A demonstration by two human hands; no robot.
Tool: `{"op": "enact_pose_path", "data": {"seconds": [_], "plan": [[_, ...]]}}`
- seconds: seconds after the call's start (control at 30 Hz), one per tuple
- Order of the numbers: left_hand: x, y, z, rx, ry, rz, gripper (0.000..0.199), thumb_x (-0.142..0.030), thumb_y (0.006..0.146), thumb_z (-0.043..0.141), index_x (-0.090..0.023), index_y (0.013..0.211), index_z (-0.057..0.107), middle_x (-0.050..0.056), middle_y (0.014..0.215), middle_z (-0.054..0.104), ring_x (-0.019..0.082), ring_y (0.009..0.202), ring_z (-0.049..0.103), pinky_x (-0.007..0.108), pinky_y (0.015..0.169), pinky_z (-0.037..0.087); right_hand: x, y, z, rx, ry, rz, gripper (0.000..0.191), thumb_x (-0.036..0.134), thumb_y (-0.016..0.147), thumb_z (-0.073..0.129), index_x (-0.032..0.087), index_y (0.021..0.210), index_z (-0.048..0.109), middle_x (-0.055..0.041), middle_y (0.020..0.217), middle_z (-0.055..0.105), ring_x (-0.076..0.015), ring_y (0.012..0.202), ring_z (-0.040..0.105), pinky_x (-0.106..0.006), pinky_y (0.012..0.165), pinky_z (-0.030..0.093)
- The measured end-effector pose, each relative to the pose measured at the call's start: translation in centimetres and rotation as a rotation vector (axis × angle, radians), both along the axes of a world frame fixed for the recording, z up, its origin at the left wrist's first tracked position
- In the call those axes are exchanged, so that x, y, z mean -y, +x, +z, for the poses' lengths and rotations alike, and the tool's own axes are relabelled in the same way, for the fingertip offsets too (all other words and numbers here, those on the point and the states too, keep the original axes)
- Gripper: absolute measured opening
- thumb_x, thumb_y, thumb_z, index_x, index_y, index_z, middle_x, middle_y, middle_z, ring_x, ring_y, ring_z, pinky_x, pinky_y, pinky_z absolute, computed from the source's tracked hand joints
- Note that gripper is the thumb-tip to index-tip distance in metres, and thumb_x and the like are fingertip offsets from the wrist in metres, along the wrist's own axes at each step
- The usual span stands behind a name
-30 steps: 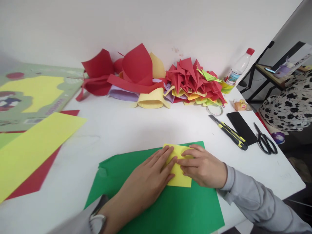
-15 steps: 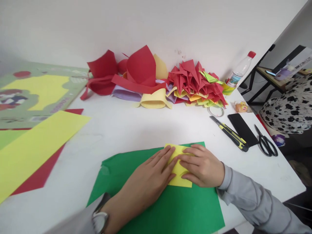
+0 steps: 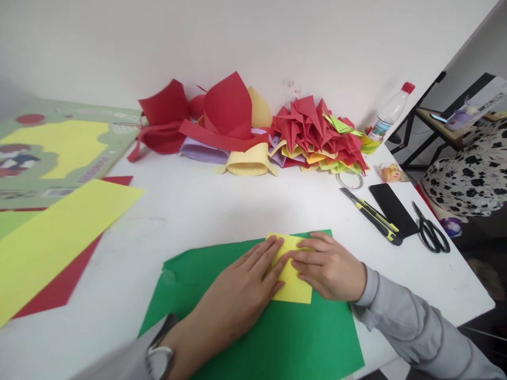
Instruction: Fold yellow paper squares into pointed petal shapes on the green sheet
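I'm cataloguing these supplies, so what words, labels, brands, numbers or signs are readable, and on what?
None readable; all too small or blurred:
Purple lettering on pale green printed board
Label on clear red-capped plastic bottle
Print on small orange wrapped packet
Marks on white background panel

A small, plain yellow paper rectangle (image 3: 298, 290) lies flat on a large green paper sheet (image 3: 304, 338), set toward the sheet's far right corner, its surface partly covered from both sides. The matte green sheet, creased at its far left corner, is spread on a white tabletop (image 3: 222, 211), its near left part out of frame.
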State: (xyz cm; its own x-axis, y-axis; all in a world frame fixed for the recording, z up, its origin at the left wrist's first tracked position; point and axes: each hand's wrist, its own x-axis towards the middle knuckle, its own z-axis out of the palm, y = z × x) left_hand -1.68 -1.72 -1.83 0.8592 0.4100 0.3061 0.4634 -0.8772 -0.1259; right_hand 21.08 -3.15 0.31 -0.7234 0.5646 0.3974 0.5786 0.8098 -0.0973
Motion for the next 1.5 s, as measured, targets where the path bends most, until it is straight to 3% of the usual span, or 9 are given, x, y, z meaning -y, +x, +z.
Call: {"op": "enact_pose_path", "data": {"seconds": [0.57,0.73,1.1,1.23,1.5], "plan": [[0.1,0.2,0.4,0.014,-0.029,0.005,0.037,-0.020,0.096,0.037,-0.004,0.123,0.057,0.027,0.131,0.057,0.038,0.123,0.054,0.048,0.093,0.054,0.0,-0.2,-0.3,-0.016,0.054,0.003,0.019,0.024,0.094,0.051,0.015,0.097,0.067,-0.0064,0.112,0.072,-0.0241,0.108,0.060,-0.046,0.097,0.044],[0.0,0.2,0.3,0.037,-0.039,-0.004,0.035,-0.017,0.096,0.037,-0.004,0.120,0.059,0.028,0.130,0.058,0.038,0.122,0.054,0.049,0.092,0.054,0.1,-0.4,-0.5,0.003,-0.003,-0.026,0.030,0.038,0.094,0.051,0.013,0.102,0.066,-0.0102,0.115,0.069,-0.0274,0.111,0.058,-0.050,0.101,0.039],[0.1,-0.2,0.1,0.064,-0.065,0.071,0.036,-0.026,0.097,0.042,-0.013,0.128,0.053,0.026,0.133,0.055,0.039,0.128,0.048,0.053,0.095,0.050,0.4,-0.7,-0.3,-0.011,-0.067,-0.056,0.034,0.039,0.095,0.050,0.011,0.107,0.064,-0.0116,0.115,0.070,-0.0268,0.108,0.058,-0.050,0.102,0.037],[-0.1,-0.2,0.3,0.033,-0.061,0.065,0.036,-0.027,0.095,0.045,-0.012,0.126,0.054,0.027,0.131,0.054,0.041,0.125,0.051,0.053,0.093,0.051,0.4,-0.6,-0.4,-0.019,-0.086,-0.055,0.036,0.041,0.095,0.048,0.011,0.109,0.063,-0.0116,0.116,0.069,-0.0269,0.110,0.058,-0.049,0.103,0.036],[-0.3,-0.1,0.6,0.016,-0.103,0.041,0.037,-0.024,0.094,0.045,-0.009,0.127,0.054,0.028,0.130,0.055,0.042,0.125,0.050,0.054,0.095,0.050,0.0,-0.9,-0.5,0.096,-0.259,-0.081,0.068,0.071,0.085,0.043,0.012,0.116,0.057,-0.0159,0.136,0.055,-0.0325,0.128,0.044,-0.056,0.108,0.028]]}}
